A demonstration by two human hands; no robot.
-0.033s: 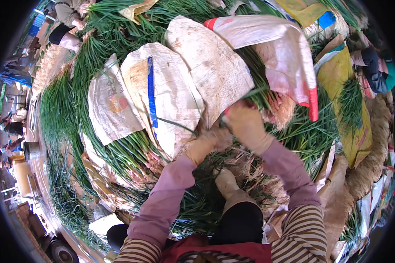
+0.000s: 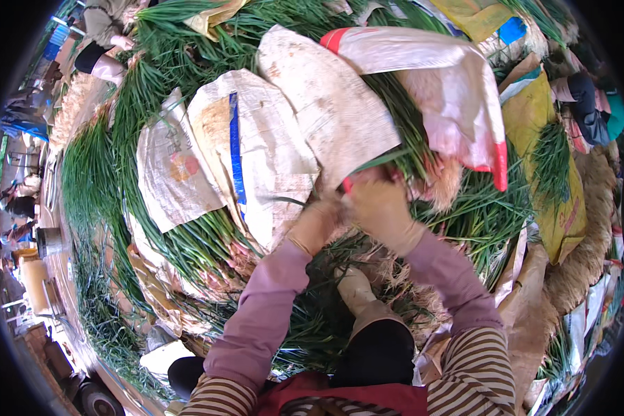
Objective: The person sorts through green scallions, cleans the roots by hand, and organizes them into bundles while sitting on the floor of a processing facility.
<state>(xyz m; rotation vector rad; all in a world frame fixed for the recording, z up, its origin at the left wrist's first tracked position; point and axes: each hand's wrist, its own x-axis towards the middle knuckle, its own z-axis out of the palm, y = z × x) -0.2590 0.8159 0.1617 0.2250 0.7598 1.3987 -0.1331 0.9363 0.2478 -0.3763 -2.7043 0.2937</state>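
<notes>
My left hand [image 2: 317,223] and my right hand [image 2: 381,213], in tan gloves, come together just below the white woven sacks. The left fingers are smeared by motion. My right hand is closed, its back toward me; a small red bit [image 2: 347,184] shows at its fingers, too blurred to name. Green onions [image 2: 405,156] with pinkish bases and pale roots [image 2: 447,182] lie right behind and beside it, partly under a red-edged white sack [image 2: 457,90]. A white sack [image 2: 326,104] reaches down nearly to my hands. Loose roots and leaves lie below them.
Another bunch of green onions [image 2: 218,239] pokes out under a white sack [image 2: 177,166] on the left. A yellow sack [image 2: 558,201] lies to the right. My boot [image 2: 357,291] stands among the leaves. Other people are at the far left and right; a person's arm [image 2: 107,68] shows upper left.
Both hands have shifted slightly to the left, the right one also slightly downward, and they are closer together. The red bit has moved left along with the right hand.
</notes>
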